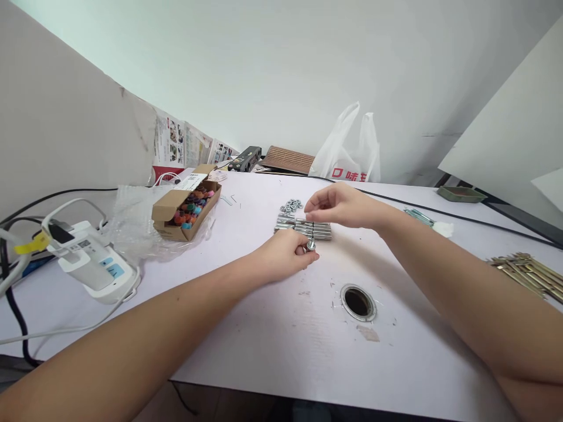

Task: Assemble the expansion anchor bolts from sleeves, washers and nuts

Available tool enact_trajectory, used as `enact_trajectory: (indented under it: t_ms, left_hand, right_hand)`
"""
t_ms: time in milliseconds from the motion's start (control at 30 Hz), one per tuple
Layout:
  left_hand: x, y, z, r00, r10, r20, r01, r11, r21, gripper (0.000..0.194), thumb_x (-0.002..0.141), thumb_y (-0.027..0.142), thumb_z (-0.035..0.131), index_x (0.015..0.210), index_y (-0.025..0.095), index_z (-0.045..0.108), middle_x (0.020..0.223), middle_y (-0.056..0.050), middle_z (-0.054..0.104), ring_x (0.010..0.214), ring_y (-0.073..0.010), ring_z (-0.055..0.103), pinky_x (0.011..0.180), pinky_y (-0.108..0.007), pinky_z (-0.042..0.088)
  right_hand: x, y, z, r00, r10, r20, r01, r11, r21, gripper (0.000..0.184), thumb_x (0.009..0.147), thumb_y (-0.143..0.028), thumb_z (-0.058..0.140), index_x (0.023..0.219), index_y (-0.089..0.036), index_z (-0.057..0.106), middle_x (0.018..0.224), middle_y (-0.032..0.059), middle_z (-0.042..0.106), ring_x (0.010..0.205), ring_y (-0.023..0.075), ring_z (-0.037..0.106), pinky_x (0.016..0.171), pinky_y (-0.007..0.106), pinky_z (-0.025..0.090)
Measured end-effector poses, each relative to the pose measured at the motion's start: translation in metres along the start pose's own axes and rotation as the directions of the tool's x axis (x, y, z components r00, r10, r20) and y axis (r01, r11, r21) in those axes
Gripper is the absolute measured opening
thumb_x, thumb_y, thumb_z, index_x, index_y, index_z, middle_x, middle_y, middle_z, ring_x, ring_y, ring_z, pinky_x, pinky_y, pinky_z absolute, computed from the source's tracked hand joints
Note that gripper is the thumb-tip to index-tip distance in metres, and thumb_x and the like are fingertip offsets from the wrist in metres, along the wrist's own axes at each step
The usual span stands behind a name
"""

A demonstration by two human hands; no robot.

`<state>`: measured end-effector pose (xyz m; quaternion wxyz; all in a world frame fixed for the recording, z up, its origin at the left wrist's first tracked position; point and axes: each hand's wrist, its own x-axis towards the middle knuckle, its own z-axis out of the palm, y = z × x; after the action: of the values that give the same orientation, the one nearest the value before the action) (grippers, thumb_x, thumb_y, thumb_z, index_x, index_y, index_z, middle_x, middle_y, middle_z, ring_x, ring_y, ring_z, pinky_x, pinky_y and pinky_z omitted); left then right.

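Note:
My left hand (288,255) is closed, thumb and fingers pinching a small silvery flange nut (311,245). What lies inside the grip below the nut is hidden. Just above it, my right hand (336,205) has its thumb and fingertips drawn together; whether something small sits between them cannot be made out. Behind both hands lie rows of short shiny metal sleeves or bolts (323,230), partly covered by my fingers. A loose cluster of metal nuts (292,206) lies just beyond those rows.
At left are an open cardboard box (181,233) of colourful pieces, plastic wrap and a white power strip (99,269). A round cable hole (358,302) is nearer me. To the right are thin bolts (417,217), brass-coloured rods (528,274) and a green tray (461,194); a plastic bag (347,152) stands behind.

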<state>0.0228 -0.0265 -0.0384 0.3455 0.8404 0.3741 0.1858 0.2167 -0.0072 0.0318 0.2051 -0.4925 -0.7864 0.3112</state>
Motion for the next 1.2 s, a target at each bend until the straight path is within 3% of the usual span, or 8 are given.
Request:
enact_trajectory:
  t_ms: [133, 433, 600, 833, 967, 1033, 1100, 1200]
  left_hand:
    - [0.000, 0.001, 0.000, 1.000, -0.005, 0.017, 0.005, 1.000, 0.000, 0.030, 0.079, 0.044, 0.054, 0.061, 0.019, 0.051, 0.053, 0.004, 0.051, 0.049, -0.0106, 0.045, 0.046, -0.026, 0.032]
    - [-0.004, 0.010, -0.004, 0.998, -0.033, 0.060, 0.037, 0.997, -0.066, 0.028, 0.078, 0.041, 0.054, 0.062, 0.018, 0.055, 0.053, 0.003, 0.052, 0.049, -0.0112, 0.047, 0.047, -0.026, 0.034]
    - [-0.002, 0.007, -0.003, 0.998, -0.030, 0.054, 0.033, 0.998, -0.055, 0.029, 0.078, 0.043, 0.055, 0.064, 0.018, 0.057, 0.056, 0.002, 0.056, 0.050, -0.0112, 0.048, 0.049, -0.025, 0.035]
    - [0.002, 0.001, -0.002, 1.000, 0.007, 0.018, -0.008, 1.000, 0.025, 0.035, 0.077, 0.047, 0.056, 0.059, 0.018, 0.047, 0.054, 0.004, 0.049, 0.049, -0.0093, 0.039, 0.045, -0.025, 0.028]
    - [0.001, 0.003, -0.003, 0.998, 0.026, 0.057, -0.027, 1.000, 0.008, 0.034, 0.079, 0.047, 0.054, 0.063, 0.017, 0.053, 0.056, 0.003, 0.052, 0.052, -0.0101, 0.044, 0.048, -0.025, 0.032]
    - [0.002, 0.003, -0.005, 0.998, 0.010, 0.067, -0.011, 1.000, 0.012, 0.034, 0.080, 0.048, 0.053, 0.065, 0.017, 0.056, 0.058, 0.002, 0.055, 0.053, -0.0107, 0.047, 0.049, -0.025, 0.034]
    - [0.002, 0.003, -0.006, 0.998, 0.005, 0.067, -0.007, 1.000, 0.025, 0.034, 0.079, 0.048, 0.055, 0.065, 0.017, 0.056, 0.058, 0.002, 0.055, 0.053, -0.0108, 0.047, 0.048, -0.025, 0.033]
    - [0.003, 0.003, -0.008, 0.997, 0.023, 0.073, -0.026, 0.999, 0.033, 0.029, 0.077, 0.043, 0.058, 0.064, 0.016, 0.056, 0.056, 0.003, 0.051, 0.052, -0.0100, 0.044, 0.048, -0.024, 0.031]
  right_hand:
    - [-0.030, -0.007, 0.007, 0.991, -0.084, 0.104, 0.084, 0.996, 0.002, 0.027, 0.076, -0.039, 0.065, 0.091, -0.018, 0.072, 0.072, 0.0016, 0.064, 0.064, 0.0114, 0.052, 0.056, 0.024, 0.040]
    - [-0.042, -0.016, 0.020, 0.966, -0.244, 0.080, 0.253, 0.959, -0.130, 0.022, 0.080, -0.022, 0.059, 0.095, -0.025, 0.075, 0.095, 0.0016, 0.072, 0.085, 0.0176, 0.063, 0.077, 0.030, 0.047]
    - [-0.045, -0.011, 0.028, 0.981, -0.190, -0.027, 0.178, 0.953, -0.246, 0.017, 0.080, -0.031, 0.065, 0.091, -0.022, 0.074, 0.087, 0.0035, 0.071, 0.080, 0.0183, 0.062, 0.073, 0.031, 0.046]
    - [-0.068, 0.014, 0.051, 0.976, -0.159, -0.151, 0.155, 0.987, -0.038, 0.065, 0.078, -0.046, 0.068, 0.135, -0.022, 0.049, 0.080, 0.0014, 0.063, 0.075, 0.0158, 0.057, 0.071, 0.031, 0.044]
    - [-0.070, 0.016, 0.053, 0.977, -0.092, -0.192, 0.110, 0.990, 0.086, 0.030, 0.083, -0.047, 0.062, 0.087, -0.017, 0.068, 0.058, -0.0037, 0.045, 0.055, 0.0094, 0.039, 0.052, 0.025, 0.033]
    - [-0.068, 0.015, 0.055, 0.974, -0.037, -0.222, 0.072, 0.986, 0.152, 0.033, 0.084, -0.046, 0.061, 0.072, -0.016, 0.062, 0.055, -0.0049, 0.038, 0.052, 0.0079, 0.033, 0.048, 0.024, 0.027]
    - [-0.068, 0.014, 0.058, 0.981, -0.043, -0.188, 0.087, 0.969, 0.233, 0.029, 0.084, -0.044, 0.061, 0.092, -0.016, 0.064, 0.057, -0.0054, 0.042, 0.053, 0.0083, 0.036, 0.049, 0.024, 0.030]
    - [-0.068, 0.013, 0.065, 0.986, -0.110, -0.128, 0.140, 0.954, 0.267, 0.050, 0.086, -0.040, 0.059, 0.130, -0.017, 0.051, 0.061, -0.0051, 0.048, 0.056, 0.0100, 0.042, 0.052, 0.024, 0.035]
